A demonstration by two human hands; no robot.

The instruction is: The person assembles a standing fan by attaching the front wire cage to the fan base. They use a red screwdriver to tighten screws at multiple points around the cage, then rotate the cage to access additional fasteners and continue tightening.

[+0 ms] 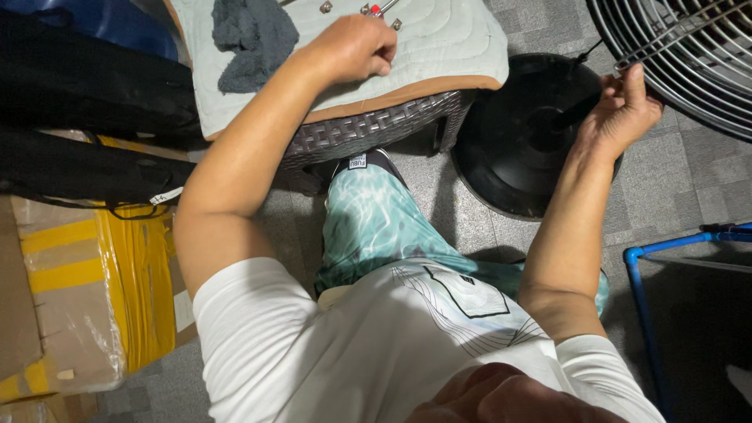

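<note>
The left hand (354, 48) rests on a pale quilted cushion (439, 47) at the far side of the scene, its fingers curled into a loose fist. Whether they close on anything cannot be told, since the knuckles hide the palm. Just beyond the fist lie a few small metal screws (326, 7) and a tool with a red part (376, 9), partly cut off by the top edge. A grey cloth (249, 35) lies crumpled on the cushion to the left of the hand. The cushion sits on a dark woven wicker stool (368, 129).

The right hand (623, 110) is raised at the far right, fingers and thumb pinched around the rim of a round wire fan guard (681, 55), which fills the far right corner. Just left of that hand stands the round black fan base (517, 133) on the grey carpet tiles (681, 180).

Near the bottom, the person's white shirt and teal patterned shorts show, with one knee pointing toward the stool. On the left are black bags (78, 86) above cardboard boxes with yellow tape (133, 266). A blue metal tube frame (638, 274) stands at the near right.
</note>
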